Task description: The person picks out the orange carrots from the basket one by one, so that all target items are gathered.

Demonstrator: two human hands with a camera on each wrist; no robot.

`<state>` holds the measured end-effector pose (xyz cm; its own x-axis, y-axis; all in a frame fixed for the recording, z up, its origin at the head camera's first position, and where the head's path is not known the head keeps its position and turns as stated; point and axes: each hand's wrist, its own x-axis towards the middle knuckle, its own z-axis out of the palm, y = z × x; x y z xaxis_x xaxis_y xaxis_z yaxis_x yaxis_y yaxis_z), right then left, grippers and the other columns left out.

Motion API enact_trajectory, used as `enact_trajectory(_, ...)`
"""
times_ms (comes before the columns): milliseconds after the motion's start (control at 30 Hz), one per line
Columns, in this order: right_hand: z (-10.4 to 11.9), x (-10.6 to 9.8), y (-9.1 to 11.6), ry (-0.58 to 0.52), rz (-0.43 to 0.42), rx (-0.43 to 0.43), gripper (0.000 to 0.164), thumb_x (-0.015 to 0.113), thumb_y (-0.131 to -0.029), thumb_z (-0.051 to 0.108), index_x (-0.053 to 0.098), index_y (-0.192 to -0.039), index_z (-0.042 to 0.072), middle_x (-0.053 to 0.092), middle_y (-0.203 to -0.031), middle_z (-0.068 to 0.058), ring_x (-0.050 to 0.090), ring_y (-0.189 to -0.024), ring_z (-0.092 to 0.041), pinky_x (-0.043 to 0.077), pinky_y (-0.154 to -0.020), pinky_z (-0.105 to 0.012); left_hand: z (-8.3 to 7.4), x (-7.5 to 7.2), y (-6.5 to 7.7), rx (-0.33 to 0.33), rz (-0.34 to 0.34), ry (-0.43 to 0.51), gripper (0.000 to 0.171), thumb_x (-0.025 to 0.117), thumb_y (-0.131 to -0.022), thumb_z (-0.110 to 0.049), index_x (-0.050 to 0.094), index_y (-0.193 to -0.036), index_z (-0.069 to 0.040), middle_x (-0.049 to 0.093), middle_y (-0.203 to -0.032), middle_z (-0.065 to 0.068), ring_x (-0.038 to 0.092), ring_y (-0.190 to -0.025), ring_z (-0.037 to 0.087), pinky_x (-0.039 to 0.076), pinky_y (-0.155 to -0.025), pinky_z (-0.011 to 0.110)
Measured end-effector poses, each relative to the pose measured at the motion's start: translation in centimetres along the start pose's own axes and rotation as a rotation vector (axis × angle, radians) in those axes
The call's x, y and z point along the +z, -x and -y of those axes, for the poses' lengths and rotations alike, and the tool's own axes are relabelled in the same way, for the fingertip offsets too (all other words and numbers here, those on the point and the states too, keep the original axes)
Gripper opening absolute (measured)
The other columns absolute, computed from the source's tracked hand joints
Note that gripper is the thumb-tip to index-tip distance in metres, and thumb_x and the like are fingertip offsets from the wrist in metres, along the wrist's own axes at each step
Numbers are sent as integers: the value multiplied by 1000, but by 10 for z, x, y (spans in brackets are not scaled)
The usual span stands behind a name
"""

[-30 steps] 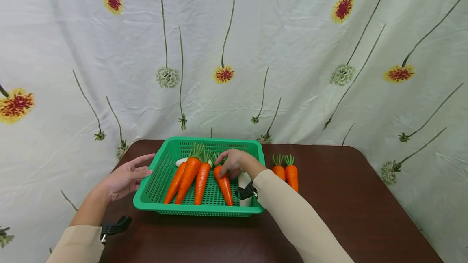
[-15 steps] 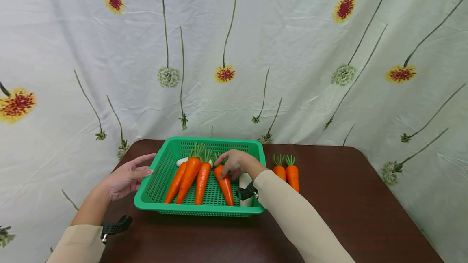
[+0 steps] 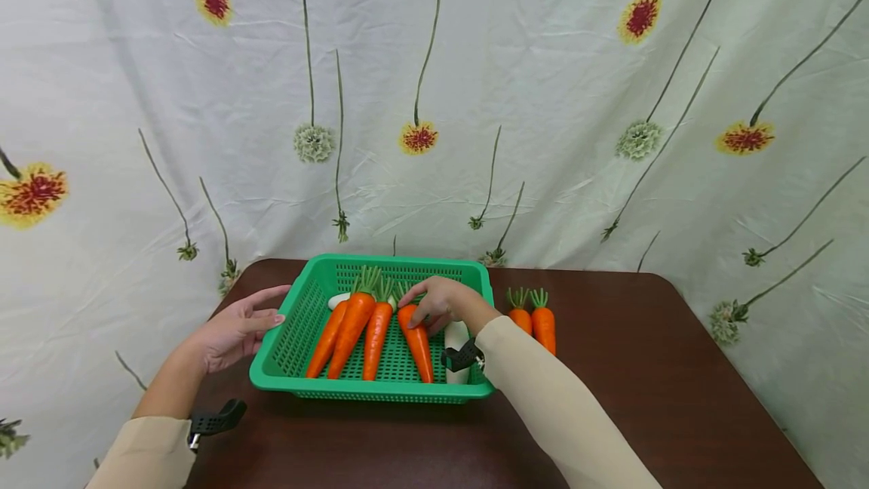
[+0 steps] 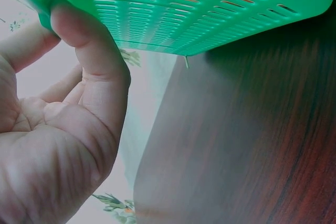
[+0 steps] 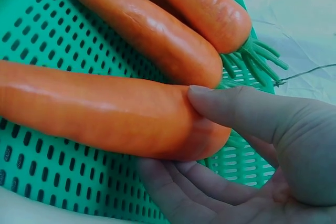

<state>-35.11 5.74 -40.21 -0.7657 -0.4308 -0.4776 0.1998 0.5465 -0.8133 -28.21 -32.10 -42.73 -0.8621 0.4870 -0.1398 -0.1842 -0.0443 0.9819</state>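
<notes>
My right hand (image 3: 443, 303) grips an orange carrot (image 3: 418, 349) near its leafy end, inside a green plastic basket (image 3: 370, 391). The right wrist view shows the thumb on top of that carrot (image 5: 105, 111) and fingers curled at its other side. More carrots (image 3: 354, 327) lie to its left in the basket. Beside my right wrist lies a white, long, smooth thing (image 3: 458, 376), partly covered. At the basket's left rim, my left hand (image 3: 237, 330) pinches the edge; in the left wrist view its thumb (image 4: 79, 30) presses the green rim.
Two carrots (image 3: 543, 327) lie on the dark brown table (image 3: 631, 368) right of the basket, partly behind the right sleeve. Another white thing (image 3: 337, 299) shows at the basket's back left. A flowered cloth (image 3: 557, 96) hangs behind the table.
Almost nothing differs. The right wrist has shifted very slightly to the right, and both hands keep their holds on the carrot and the basket rim.
</notes>
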Motion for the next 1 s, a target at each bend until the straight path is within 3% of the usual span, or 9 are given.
enact_trajectory(267, 0, -4, 6, -36, 11, -15, 48, 78, -86, -2, 70, -131, 12, 69, -117, -13, 73, -97, -32, 62, -90, -51, 0, -1, -1, 1, 8, -3, 74, 50, -107, -6, 2, -164, -8, 74, -125, 0, 76, -105, 25, 62, -90, 47)
enact_trajectory(567, -1, -11, 9, -111, 29, -11, 50, 75, -89, -2, 66, -136, 13, 67, -119, -13, 74, -95, -33, 65, -80, -47, 2, -3, -1, -1, 3, -4, 72, 50, -108, -7, 4, -164, -10, 74, -125, 1, 76, -105, 25, 62, -90, 47)
enact_trajectory(1000, -1, -16, 22, -160, 32, -47, 54, 76, -90, 3, 63, -141, 14, 67, -123, -14, 74, -100, -33, 64, -86, -49, 3, -3, -1, 5, 13, 9, 74, 49, -108, -6, 1, -164, -9, 73, -126, 1, 76, -106, 25, 61, -90, 47)
